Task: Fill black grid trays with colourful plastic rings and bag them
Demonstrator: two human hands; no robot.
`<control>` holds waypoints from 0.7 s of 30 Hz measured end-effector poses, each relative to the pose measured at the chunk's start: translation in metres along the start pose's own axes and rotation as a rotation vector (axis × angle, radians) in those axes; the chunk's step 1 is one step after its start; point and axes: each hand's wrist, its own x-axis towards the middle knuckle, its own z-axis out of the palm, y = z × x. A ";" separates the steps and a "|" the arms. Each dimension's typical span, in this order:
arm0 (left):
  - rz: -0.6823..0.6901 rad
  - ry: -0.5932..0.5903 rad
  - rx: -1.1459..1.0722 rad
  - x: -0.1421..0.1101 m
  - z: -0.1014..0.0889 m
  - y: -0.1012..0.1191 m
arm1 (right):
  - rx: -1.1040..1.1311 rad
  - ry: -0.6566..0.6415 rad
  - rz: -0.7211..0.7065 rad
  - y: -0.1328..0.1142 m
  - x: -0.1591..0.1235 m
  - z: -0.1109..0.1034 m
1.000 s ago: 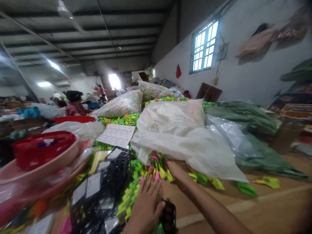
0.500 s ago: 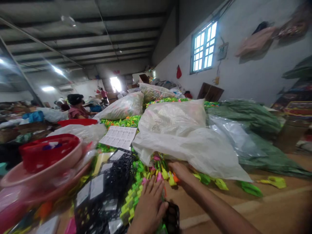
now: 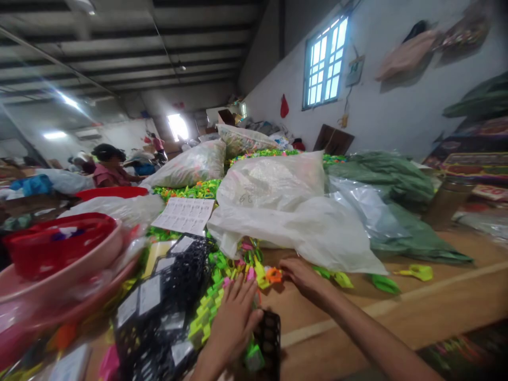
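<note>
My left hand [image 3: 237, 312] lies flat, fingers stretched out, over a packed row of green, yellow and pink plastic pieces [image 3: 206, 312]. Beside its thumb is a black perforated holder [image 3: 272, 338]. My right hand [image 3: 299, 272] is curled with fingertips down on the table, just right of an orange plastic piece [image 3: 273, 275]. Whatever its fingers pinch, if anything, is hidden. A yellow piece [image 3: 260, 275] lies between the hands. Behind them sags a large white sack [image 3: 293, 222], with more yellow and green pieces [image 3: 342, 280] along its lower edge.
Black mesh trays with white labels [image 3: 170, 296] lie to the left, next to pink basins [image 3: 103, 254] and a red basket [image 3: 55, 243]. A printed label sheet [image 3: 184, 214] rests on green pieces. Green sacking [image 3: 413, 222] spreads at right. A co-worker [image 3: 109, 166] sits far left.
The view has swung slightly right and down. My right hand has shifted right, away from the orange piece. My left hand stays on the packed pieces.
</note>
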 end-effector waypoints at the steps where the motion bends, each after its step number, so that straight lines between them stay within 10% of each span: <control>1: 0.007 0.007 0.001 0.000 0.001 -0.001 | 0.036 0.022 -0.004 -0.002 -0.005 -0.001; 7: 0.018 0.095 -0.018 0.002 0.005 0.000 | 0.400 0.209 0.102 -0.040 -0.043 0.013; 14: 0.012 0.062 -0.010 0.005 0.005 0.004 | 0.831 0.136 0.230 -0.087 -0.079 0.056; 21: 0.006 0.057 0.010 0.005 0.002 0.006 | 0.768 0.018 0.187 -0.104 -0.090 0.090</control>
